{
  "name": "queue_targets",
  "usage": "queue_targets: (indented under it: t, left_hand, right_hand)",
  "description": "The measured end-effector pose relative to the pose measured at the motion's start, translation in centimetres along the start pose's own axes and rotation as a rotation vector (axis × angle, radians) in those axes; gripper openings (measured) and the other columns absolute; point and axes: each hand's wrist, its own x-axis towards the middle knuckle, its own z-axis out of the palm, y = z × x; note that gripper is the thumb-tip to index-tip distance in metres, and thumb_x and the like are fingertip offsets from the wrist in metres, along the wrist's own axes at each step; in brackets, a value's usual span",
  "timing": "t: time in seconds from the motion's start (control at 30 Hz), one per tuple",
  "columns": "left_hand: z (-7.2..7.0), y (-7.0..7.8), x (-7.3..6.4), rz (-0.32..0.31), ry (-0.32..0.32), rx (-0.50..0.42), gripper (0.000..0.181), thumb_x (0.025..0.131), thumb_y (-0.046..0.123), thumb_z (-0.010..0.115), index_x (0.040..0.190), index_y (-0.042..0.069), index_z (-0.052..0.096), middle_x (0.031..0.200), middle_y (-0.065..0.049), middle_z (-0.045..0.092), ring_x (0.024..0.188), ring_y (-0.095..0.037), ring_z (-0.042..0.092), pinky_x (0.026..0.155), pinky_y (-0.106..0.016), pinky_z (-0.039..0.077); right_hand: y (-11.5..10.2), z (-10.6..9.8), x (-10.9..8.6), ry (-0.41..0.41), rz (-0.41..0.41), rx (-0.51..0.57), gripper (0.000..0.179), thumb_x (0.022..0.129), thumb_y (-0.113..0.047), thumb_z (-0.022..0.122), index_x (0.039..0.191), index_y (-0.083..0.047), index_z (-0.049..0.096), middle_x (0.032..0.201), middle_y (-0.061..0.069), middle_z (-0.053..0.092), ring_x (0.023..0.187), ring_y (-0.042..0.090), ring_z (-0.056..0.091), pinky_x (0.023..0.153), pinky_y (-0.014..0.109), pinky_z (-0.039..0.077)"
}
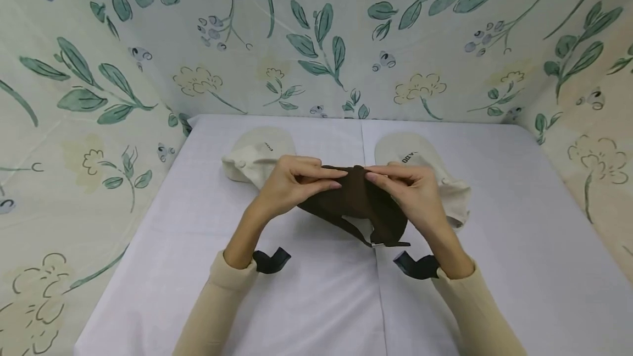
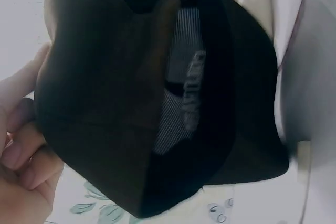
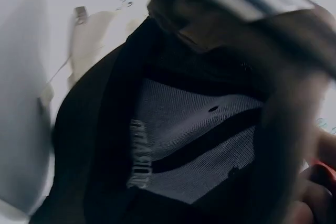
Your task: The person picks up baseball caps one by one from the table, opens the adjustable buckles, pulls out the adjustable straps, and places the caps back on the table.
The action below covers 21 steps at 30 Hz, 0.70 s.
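Observation:
Both hands hold a dark brown baseball cap (image 1: 353,191) up over the table. My left hand (image 1: 296,183) pinches its top left of the middle, thumb and forefinger on the cloth. On the other side, my right hand (image 1: 415,188) pinches the same upper edge. The back strap with a metal buckle (image 1: 377,244) hangs low, toward me. In the left wrist view the cap's crown (image 2: 100,77) fills the middle, fingers (image 2: 31,156) at its edge. Pale mesh lining (image 3: 178,119) and raised letters show inside the cap in the right wrist view.
Two cream caps with dark lettering lie behind the hands, one cream cap (image 1: 264,144) at left and another cream cap (image 1: 405,150) at right, each partly hidden. A white cloth (image 1: 198,290) covers the table. Floral curtains (image 1: 316,43) hang behind and at both sides.

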Motion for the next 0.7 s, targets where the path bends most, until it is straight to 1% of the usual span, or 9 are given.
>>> queue_targets:
  t: [0.1,0.23,0.33,0.4,0.47,0.53,0.6,0.7]
  left_hand:
    - [-0.3,0.5,-0.1,0.018,-0.04,0.009,0.027,0.082,-0.002,0.084,0.109,0.0,0.081,0.058,0.001,0.042,0.057,-0.009,0.032,0.053,-0.024,0.029]
    - [-0.7,1.1,-0.3,0.034,-0.09,0.034,0.035,0.075,0.002,0.09,0.109,0.002,0.081,0.058,0.001,0.034,0.058,-0.007,0.029,0.053,-0.024,0.027]
    - [-0.8,1.3,-0.3,0.053,-0.12,0.08,0.038,0.072,0.005,0.092,0.108,0.003,0.081,0.059,0.0,0.032,0.059,-0.005,0.027,0.054,-0.023,0.027]
    - [-0.8,1.3,-0.4,0.072,-0.129,0.113,0.037,0.072,0.007,0.092,0.108,0.003,0.081,0.06,0.0,0.032,0.059,-0.004,0.028,0.054,-0.023,0.028]
    - [-0.7,1.2,-0.3,0.097,-0.121,0.145,0.034,0.075,0.006,0.091,0.107,0.004,0.082,0.06,0.0,0.033,0.059,-0.003,0.028,0.053,-0.022,0.028]
    - [-0.7,1.0,-0.3,0.122,-0.103,0.157,0.03,0.077,0.003,0.089,0.106,0.003,0.082,0.059,0.0,0.033,0.058,-0.002,0.027,0.052,-0.022,0.027]
    - [-0.6,0.9,-0.3,0.147,-0.079,0.155,0.027,0.078,-0.001,0.087,0.104,0.002,0.082,0.059,0.0,0.033,0.058,-0.001,0.026,0.052,-0.022,0.026]
    - [-0.5,0.7,-0.2,0.181,-0.047,0.137,0.025,0.077,-0.006,0.086,0.101,0.001,0.082,0.057,0.0,0.031,0.057,-0.002,0.025,0.051,-0.023,0.024]
  right_hand:
    - [-0.7,-0.1,-0.2,0.027,0.018,0.058,0.017,0.091,0.002,0.075,0.105,0.012,0.077,0.09,-0.001,0.077,0.08,0.009,0.063,0.067,0.016,0.052]
    - [-1.3,-0.3,-0.2,0.064,0.053,0.066,0.018,0.091,-0.001,0.077,0.106,0.01,0.077,0.092,-0.001,0.079,0.084,0.009,0.066,0.07,0.018,0.055]
    - [-1.5,-0.5,-0.1,0.101,0.123,0.047,0.017,0.091,-0.006,0.078,0.104,0.005,0.08,0.088,-0.005,0.079,0.074,0.006,0.058,0.06,0.016,0.047]
    - [-1.5,-0.8,0.0,0.13,0.175,0.061,0.014,0.091,-0.007,0.079,0.102,0.001,0.082,0.085,-0.006,0.079,0.067,0.005,0.05,0.052,0.019,0.036]
    - [-1.5,-1.0,0.1,0.151,0.21,0.08,0.011,0.091,-0.008,0.08,0.1,-0.003,0.083,0.081,-0.007,0.078,0.063,0.006,0.042,0.049,0.024,0.025]
    - [-1.4,-1.2,0.2,0.159,0.222,0.11,0.01,0.09,-0.007,0.08,0.099,-0.005,0.084,0.081,-0.007,0.078,0.061,0.005,0.042,0.048,0.026,0.021]
    - [-1.4,-1.3,0.2,0.15,0.221,0.138,0.009,0.091,-0.007,0.08,0.099,-0.005,0.084,0.08,-0.007,0.078,0.061,0.005,0.043,0.049,0.027,0.019]
    - [-1.4,-1.3,0.1,0.141,0.221,0.145,0.01,0.091,-0.009,0.08,0.1,-0.005,0.084,0.08,-0.008,0.078,0.063,0.004,0.045,0.048,0.025,0.022]
